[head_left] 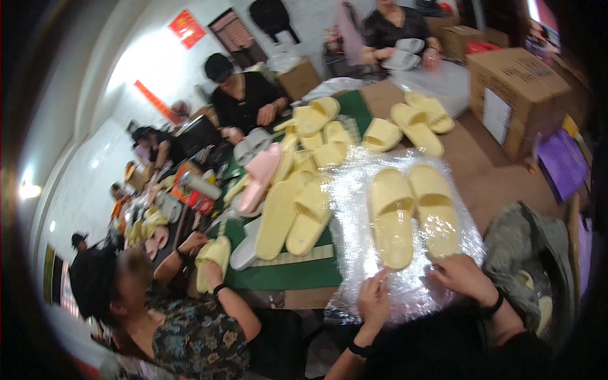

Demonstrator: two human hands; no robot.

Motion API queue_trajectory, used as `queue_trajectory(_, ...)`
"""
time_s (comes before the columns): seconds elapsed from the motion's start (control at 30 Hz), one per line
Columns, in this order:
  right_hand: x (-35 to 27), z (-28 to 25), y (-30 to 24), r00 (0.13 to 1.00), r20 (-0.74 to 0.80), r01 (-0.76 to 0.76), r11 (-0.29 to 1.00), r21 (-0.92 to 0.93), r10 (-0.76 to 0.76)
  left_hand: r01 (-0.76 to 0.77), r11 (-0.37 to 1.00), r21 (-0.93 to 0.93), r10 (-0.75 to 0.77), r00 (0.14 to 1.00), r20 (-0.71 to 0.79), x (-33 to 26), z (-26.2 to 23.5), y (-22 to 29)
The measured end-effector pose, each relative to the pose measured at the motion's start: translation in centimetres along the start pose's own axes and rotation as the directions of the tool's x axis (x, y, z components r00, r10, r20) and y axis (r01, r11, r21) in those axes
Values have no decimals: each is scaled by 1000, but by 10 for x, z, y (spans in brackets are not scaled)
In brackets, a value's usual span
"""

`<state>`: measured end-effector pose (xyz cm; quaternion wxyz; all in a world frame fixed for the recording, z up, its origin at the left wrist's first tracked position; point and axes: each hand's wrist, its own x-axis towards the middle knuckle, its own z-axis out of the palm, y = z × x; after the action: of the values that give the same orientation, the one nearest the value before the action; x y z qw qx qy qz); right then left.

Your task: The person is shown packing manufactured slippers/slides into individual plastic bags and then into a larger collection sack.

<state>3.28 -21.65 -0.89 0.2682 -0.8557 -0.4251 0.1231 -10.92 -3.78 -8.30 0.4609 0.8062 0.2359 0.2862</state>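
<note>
A pair of pale yellow slippers, the left slipper (390,237) and the right slipper (437,221), lies side by side on clear, shiny plastic bags (351,221), heels toward me. My left hand (375,297) is at the left slipper's heel, its fingers drawn together over the plastic. Beside the right slipper's heel is my right hand (465,277), fingers curled in toward the plastic. Blur hides what, if anything, either hand pinches.
Yellow slippers (282,218) and a pink slipper (259,174) are heaped on a green mat (278,275). A cardboard box (516,95) stands at the back right, a grey cloth (522,253) below it. Co-workers handle slippers at the left and back.
</note>
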Motion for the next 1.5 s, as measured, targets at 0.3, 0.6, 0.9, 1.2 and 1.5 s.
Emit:
queue_trajectory(0.3, -7, 9, 4, 971, 143, 216, 964, -158, -194, -63, 998, -30, 66, 994, 88, -1, 6, 9)
queue_trajectory(0.6, -21, 42, -30, 694, 477, -366, 305, 879, -539, 137, 898, -417, -93, 988, 125, -5, -12, 72)
queue_trajectory(0.9, -5, 39, -30, 873, 482, -422, -375, 825, 77, -516, 850, -107, 514, 768, 382, -10, -15, 99)
queue_trajectory(1.2, 6, -24, 6, 854, -114, 65, 113, 992, 508, -440, 626, -644, 741, 592, 316, 7, -98, 189)
queue_trajectory(1.5, 60, -73, 92, 814, -41, -73, 172, 982, 580, -747, 208, -632, 911, 382, -152, 19, -104, 236)
